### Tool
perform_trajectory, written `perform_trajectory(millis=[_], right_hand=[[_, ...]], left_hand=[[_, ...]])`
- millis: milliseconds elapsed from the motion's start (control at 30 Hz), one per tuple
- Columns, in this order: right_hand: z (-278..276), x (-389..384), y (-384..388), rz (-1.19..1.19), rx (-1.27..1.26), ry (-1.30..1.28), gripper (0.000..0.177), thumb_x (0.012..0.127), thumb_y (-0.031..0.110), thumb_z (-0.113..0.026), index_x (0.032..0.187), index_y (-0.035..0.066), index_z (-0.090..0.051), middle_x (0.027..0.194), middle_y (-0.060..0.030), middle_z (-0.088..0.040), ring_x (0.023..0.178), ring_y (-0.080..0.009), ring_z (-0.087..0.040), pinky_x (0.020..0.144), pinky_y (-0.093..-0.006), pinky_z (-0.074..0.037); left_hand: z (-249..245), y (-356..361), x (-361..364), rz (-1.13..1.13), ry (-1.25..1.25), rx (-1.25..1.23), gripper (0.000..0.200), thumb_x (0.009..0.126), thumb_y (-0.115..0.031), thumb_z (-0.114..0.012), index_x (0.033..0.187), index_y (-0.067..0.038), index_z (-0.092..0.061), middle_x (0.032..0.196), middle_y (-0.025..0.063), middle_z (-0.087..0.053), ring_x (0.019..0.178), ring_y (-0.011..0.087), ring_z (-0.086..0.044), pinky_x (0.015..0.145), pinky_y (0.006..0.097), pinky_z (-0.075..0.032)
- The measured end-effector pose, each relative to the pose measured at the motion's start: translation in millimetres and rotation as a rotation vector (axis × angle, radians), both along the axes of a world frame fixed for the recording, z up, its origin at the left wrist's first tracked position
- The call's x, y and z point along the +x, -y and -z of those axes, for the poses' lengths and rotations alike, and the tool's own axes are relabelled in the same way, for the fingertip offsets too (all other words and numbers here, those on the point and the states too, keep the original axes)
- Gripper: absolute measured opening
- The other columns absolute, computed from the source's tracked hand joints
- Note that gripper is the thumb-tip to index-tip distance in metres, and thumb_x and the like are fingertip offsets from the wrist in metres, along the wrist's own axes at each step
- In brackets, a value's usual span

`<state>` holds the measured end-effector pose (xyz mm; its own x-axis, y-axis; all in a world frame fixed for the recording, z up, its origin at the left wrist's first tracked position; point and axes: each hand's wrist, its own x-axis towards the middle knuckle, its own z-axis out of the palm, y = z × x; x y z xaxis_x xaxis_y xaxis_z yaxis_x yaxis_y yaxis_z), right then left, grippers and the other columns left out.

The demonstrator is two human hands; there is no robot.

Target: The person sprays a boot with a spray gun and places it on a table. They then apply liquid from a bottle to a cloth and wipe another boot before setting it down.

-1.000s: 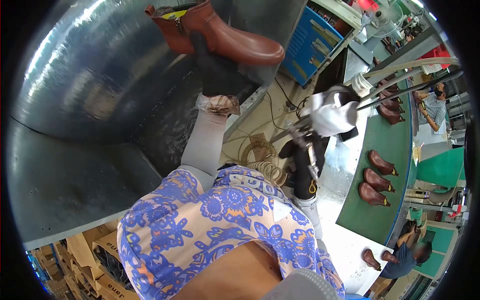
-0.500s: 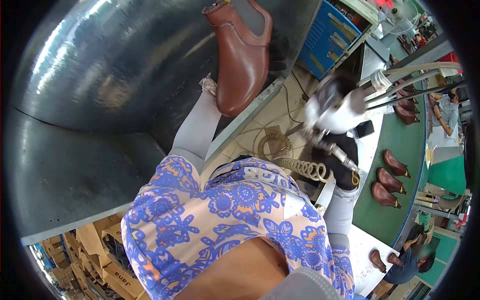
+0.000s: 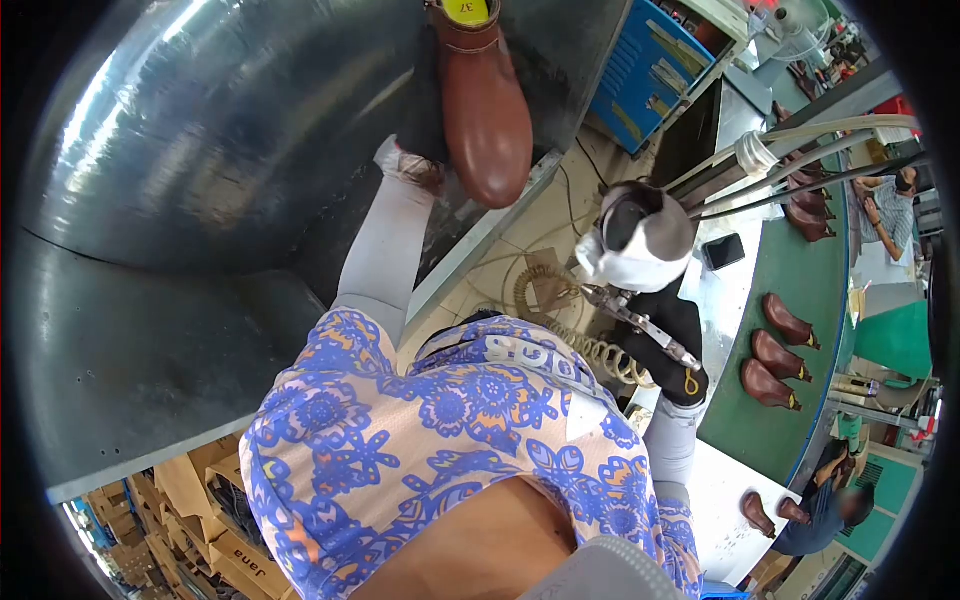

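My left hand (image 3: 422, 118), in a black glove with a plastic cuff at the wrist, holds a brown ankle boot (image 3: 487, 110) up inside a curved metal booth (image 3: 200, 150). The boot's toe points down toward me, and a yellow insert marked 37 shows in its opening. Most of the hand is hidden behind the boot. My right hand (image 3: 672, 345), also black-gloved, grips a spray gun (image 3: 638, 250) whose cup is wrapped in white cloth. The gun sits to the right of the boot, apart from it.
A coiled air hose (image 3: 590, 350) hangs by my right side. Brown boots (image 3: 778, 340) lie on a green conveyor (image 3: 800, 270) at right, with people working beyond it. A blue cabinet (image 3: 650, 70) stands behind, cardboard boxes (image 3: 200, 505) lower left.
My left hand has turned the boot from lying sideways to toe-down and shifted it right. The spray gun rose, swung and settled nearer the boot.
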<state>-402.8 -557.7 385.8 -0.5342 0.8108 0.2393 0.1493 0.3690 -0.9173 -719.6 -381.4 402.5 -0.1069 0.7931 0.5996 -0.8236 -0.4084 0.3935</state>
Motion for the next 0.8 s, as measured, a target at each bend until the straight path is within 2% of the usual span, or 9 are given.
perform_trajectory(millis=[67,133,200,267,333,400,467,533,800], right_hand=[[-12.4,-15.0,5.0,0.206,0.047,0.038,0.021,0.069,0.002,-0.072,0.084,0.003,-0.057,0.073,-0.0061,-0.056,0.064,-0.0171,-0.055,0.059,-0.0298,-0.041],[-16.8,-15.0,-1.1,0.381,-0.161,0.075,0.021,0.069,0.002,-0.072,0.082,0.003,-0.056,0.074,-0.0068,-0.056,0.066,-0.0163,-0.055,0.059,-0.0298,-0.041],[-13.6,-16.2,-4.9,0.343,-0.096,0.022,0.020,0.069,0.002,-0.072,0.081,0.004,-0.056,0.072,-0.0065,-0.056,0.063,-0.0156,-0.055,0.057,-0.0292,-0.040],[-10.3,-22.8,-1.4,0.221,0.176,0.007,0.021,0.069,0.003,-0.073,0.082,0.004,-0.056,0.070,-0.0057,-0.056,0.060,-0.0142,-0.054,0.053,-0.0290,-0.039],[-16.9,-20.3,-0.2,0.146,0.069,0.053,0.025,0.068,0.003,-0.074,0.084,0.003,-0.055,0.070,-0.0073,-0.058,0.058,-0.0164,-0.055,0.052,-0.0296,-0.039],[-15.7,-21.6,-5.6,0.254,0.153,0.109,0.024,0.070,0.003,-0.073,0.085,0.003,-0.054,0.069,-0.0073,-0.059,0.057,-0.0160,-0.055,0.052,-0.0291,-0.039],[-23.1,-24.2,-4.6,0.287,-0.072,-0.045,0.020,0.071,0.003,-0.071,0.083,0.002,-0.056,0.067,-0.0082,-0.059,0.055,-0.0183,-0.056,0.051,-0.0298,-0.040],[-18.0,-29.6,-5.5,0.249,0.181,-0.081,0.020,0.070,0.003,-0.071,0.084,0.003,-0.056,0.067,-0.0080,-0.059,0.055,-0.0180,-0.056,0.050,-0.0288,-0.039],[-18.0,-32.9,7.3,0.160,0.072,0.084,0.027,0.066,0.006,-0.076,0.085,0.004,-0.056,0.066,-0.0070,-0.059,0.054,-0.0181,-0.056,0.052,-0.0291,-0.041]], left_hand=[[-5.2,0.3,-8.0,-0.009,-0.018,0.008,0.053,0.096,-0.044,-0.041,0.136,-0.009,-0.039,0.127,0.0100,-0.052,0.115,0.0261,-0.051,0.099,0.0416,-0.041],[-5.9,-4.2,-12.5,-0.011,-0.025,0.019,0.053,0.097,-0.044,-0.040,0.136,-0.009,-0.038,0.127,0.0103,-0.052,0.115,0.0264,-0.051,0.099,0.0418,-0.041],[-6.8,-6.3,-17.9,-0.015,-0.024,0.032,0.053,0.097,-0.044,-0.040,0.137,-0.009,-0.038,0.128,0.0107,-0.051,0.115,0.0267,-0.051,0.099,0.0419,-0.041],[-13.5,-2.4,-26.8,-0.028,-0.008,0.046,0.053,0.097,-0.044,-0.039,0.137,-0.009,-0.037,0.128,0.0108,-0.051,0.115,0.0268,-0.051,0.099,0.0419,-0.041],[-17.0,2.7,-32.8,-0.193,-0.186,-0.052,0.052,0.096,-0.045,-0.041,0.136,-0.010,-0.040,0.127,0.0084,-0.052,0.112,0.0249,-0.052,0.097,0.0413,-0.042],[-23.9,14.0,-25.3,-0.147,-0.156,-0.067,0.051,0.096,-0.045,-0.042,0.135,-0.011,-0.041,0.126,0.0078,-0.053,0.111,0.0244,-0.053,0.097,0.0411,-0.043],[-26.9,15.2,-22.5,-0.098,-0.129,-0.084,0.050,0.096,-0.045,-0.042,0.133,-0.011,-0.042,0.124,0.0073,-0.053,0.109,0.0240,-0.054,0.096,0.0410,-0.043],[-34.3,11.6,-26.9,-0.094,-0.086,-0.035,0.049,0.096,-0.044,-0.043,0.132,-0.011,-0.043,0.122,0.0068,-0.054,0.108,0.0236,-0.054,0.096,0.0401,-0.044],[-32.9,10.4,-29.4,-0.067,-0.093,0.025,0.051,0.095,-0.047,-0.042,0.133,-0.012,-0.042,0.124,0.0065,-0.053,0.109,0.0227,-0.054,0.096,0.0389,-0.044]])
